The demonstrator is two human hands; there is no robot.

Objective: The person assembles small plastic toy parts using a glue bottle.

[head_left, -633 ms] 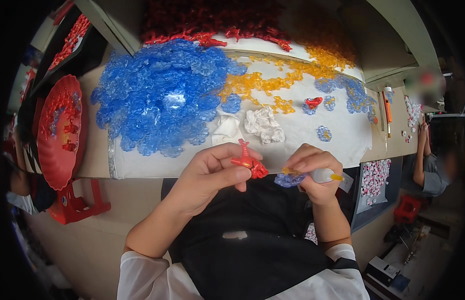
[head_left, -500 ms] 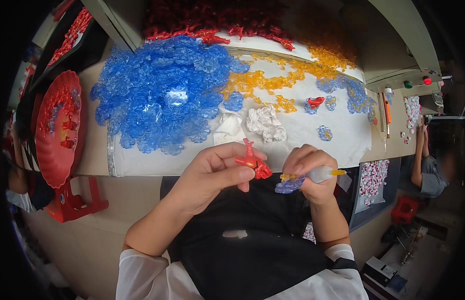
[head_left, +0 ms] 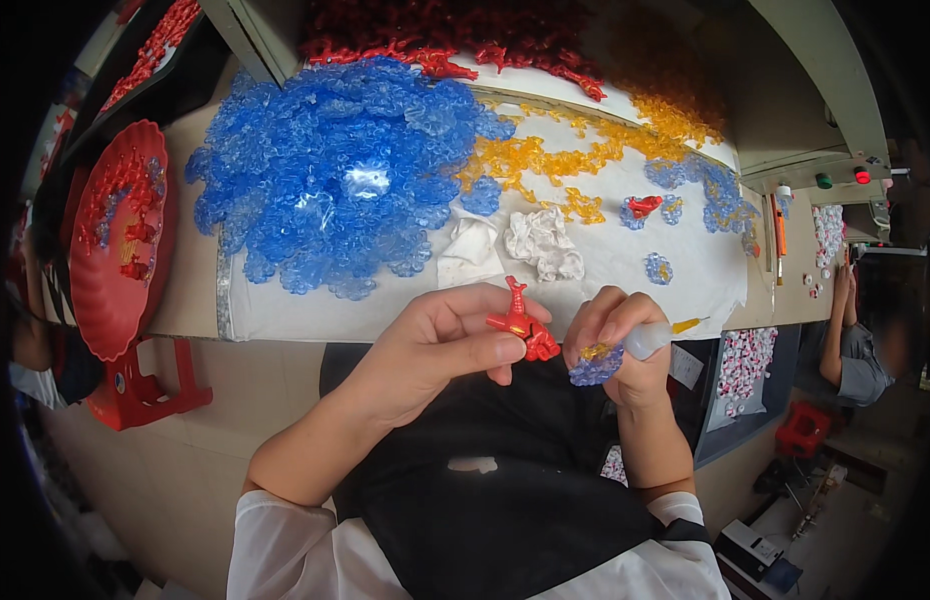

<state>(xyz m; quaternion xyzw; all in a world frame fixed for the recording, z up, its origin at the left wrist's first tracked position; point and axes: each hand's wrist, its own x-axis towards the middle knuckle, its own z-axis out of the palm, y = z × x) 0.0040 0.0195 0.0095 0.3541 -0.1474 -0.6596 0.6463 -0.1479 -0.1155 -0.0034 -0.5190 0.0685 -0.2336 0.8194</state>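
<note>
My left hand [head_left: 425,345] is closed, pinching a small glossy red plastic figure [head_left: 528,328] with an upright, tail-like end between thumb and fingers. To its right, my right hand [head_left: 637,378] grips two things at once. One is a small translucent white squeeze bottle [head_left: 646,341], its yellow nozzle pointing off to the right. The other is a clear blue flower-edged piece [head_left: 597,368] with a yellow part on top, held at the fingertips. A small gap separates the red figure from the blue piece.
Beyond my hands, white paper bears a large heap of clear blue pieces [head_left: 325,170], scattered yellow pieces [head_left: 545,160] and crumpled white tissue [head_left: 545,247]. A red figure [head_left: 644,206] rests on a blue piece. At left stands a scalloped red tray [head_left: 115,300]. Another person [head_left: 855,350] is at far right.
The squeeze bottle has tipped, its nozzle now angled upward. The blue piece has turned in my right fingers. My left hand keeps its hold on the red figure. The whole view has shifted slightly.
</note>
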